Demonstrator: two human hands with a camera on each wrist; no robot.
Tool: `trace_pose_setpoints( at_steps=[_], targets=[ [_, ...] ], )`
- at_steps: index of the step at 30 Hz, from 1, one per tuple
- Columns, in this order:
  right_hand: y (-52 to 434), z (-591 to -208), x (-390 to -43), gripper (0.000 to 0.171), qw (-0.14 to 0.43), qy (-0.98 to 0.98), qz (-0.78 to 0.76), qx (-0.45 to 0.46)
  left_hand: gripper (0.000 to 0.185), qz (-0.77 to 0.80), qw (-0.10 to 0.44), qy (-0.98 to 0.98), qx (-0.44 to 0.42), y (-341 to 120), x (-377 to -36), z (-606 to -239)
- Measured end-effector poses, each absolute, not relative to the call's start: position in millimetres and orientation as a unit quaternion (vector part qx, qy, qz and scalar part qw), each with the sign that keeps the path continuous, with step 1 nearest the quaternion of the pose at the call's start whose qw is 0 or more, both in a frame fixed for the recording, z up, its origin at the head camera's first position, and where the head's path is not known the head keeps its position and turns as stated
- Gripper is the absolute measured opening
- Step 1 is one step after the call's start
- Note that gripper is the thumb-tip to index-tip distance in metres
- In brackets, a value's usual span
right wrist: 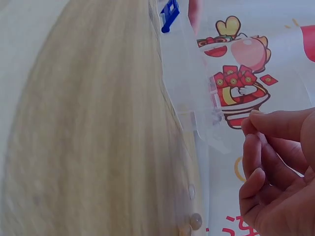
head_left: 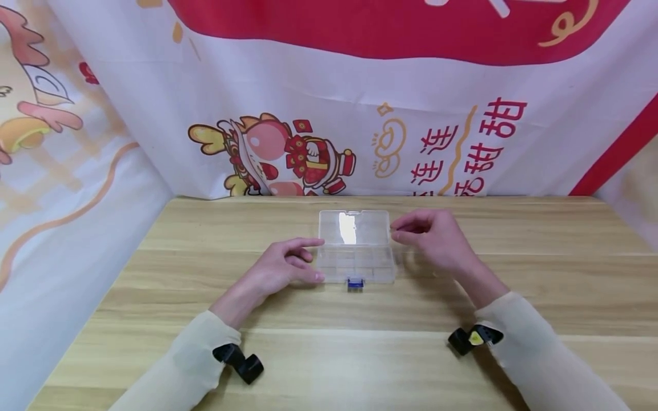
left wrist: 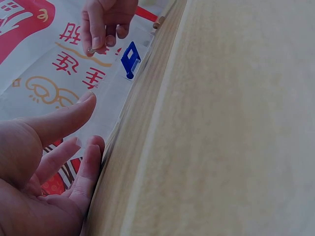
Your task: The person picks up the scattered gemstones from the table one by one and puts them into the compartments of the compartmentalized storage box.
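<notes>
A clear plastic compartment box [head_left: 354, 264] stands on the table with its lid [head_left: 331, 228] raised at the back. A blue latch [head_left: 355, 283] sits at its front. My left hand [head_left: 288, 264] is at the box's left side, thumb near the front corner and index finger near the lid hinge, fingers mostly straight. Beside the lid's right edge, my right hand [head_left: 429, 234] is raised with thumb and index finger together. A tiny shiny bead [left wrist: 90, 50] appears pinched at its fingertips; its details are too small to tell.
Small round glassy pieces [right wrist: 196, 221] lie on the wooden table [head_left: 354, 354] right of the box. A white cloth printed with cartoons and red writing [head_left: 308, 80] hangs behind the table. Another printed cloth [head_left: 77, 148] hangs on the left.
</notes>
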State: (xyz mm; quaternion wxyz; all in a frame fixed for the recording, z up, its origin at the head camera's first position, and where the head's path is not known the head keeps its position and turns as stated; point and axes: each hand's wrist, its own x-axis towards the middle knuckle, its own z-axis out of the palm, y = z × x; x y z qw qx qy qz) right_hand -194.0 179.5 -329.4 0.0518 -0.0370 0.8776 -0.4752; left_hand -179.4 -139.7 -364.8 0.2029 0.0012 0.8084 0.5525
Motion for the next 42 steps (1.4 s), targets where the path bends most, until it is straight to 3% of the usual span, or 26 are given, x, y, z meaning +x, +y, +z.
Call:
trace_pose_setpoints(
  at_steps=[42],
  targets=[
    [149.9, -341.1, -187.3, 0.014, 0.107, 0.880, -0.459, -0.054, 0.069, 0.557, 0.201, 0.806, 0.002, -139.8, -180.1, -365.5]
  ],
)
